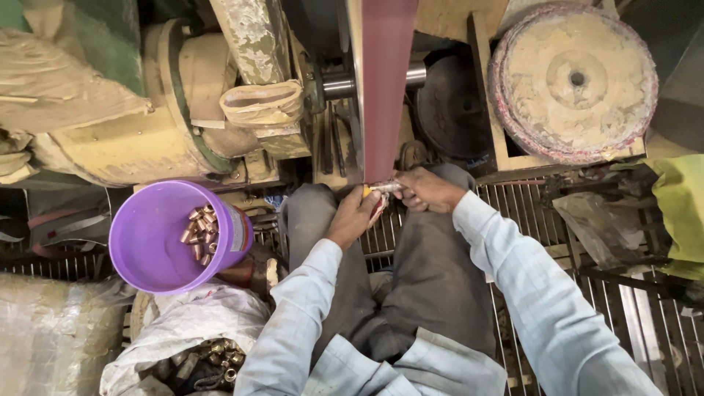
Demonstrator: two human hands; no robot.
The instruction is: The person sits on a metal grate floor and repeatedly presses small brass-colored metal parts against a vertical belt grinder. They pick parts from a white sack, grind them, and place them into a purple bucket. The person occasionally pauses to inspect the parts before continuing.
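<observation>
Small metal piece (pixel 384 188), centre of the frame: short, silvery and shiny, lying roughly level and pressed against the lower end of the sanding belt (pixel 386 88). A spot of orange-yellow shows at its left tip, where it meets the belt. Its exact shape is too small to tell.

Right hand (pixel 429 189), just right of centre: fingers curled tight around the right end of the metal piece. Left hand (pixel 353 216), just below and left of the piece: fingers bent closed at its left end, beside the belt; whether they grip the piece itself or only steady it cannot be told. Both arms wear pale blue sleeves; grey trousers fill the lower centre.

The belt is a dull red strip running from the top edge straight down to the hands, past a steel shaft (pixel 339 84).

Purple bucket (pixel 158 242), left of centre, tilted toward the camera, with a small heap of copper-coloured metal fittings (pixel 199 233) inside. White sack (pixel 192 323), lower left, open on more brassy fittings.

Round dusty wheel (pixel 573 81), upper right, in a wooden frame. Yellowed, grimy machine housing (pixel 132 139), upper left. Metal grating floor (pixel 528 213) under the legs.
</observation>
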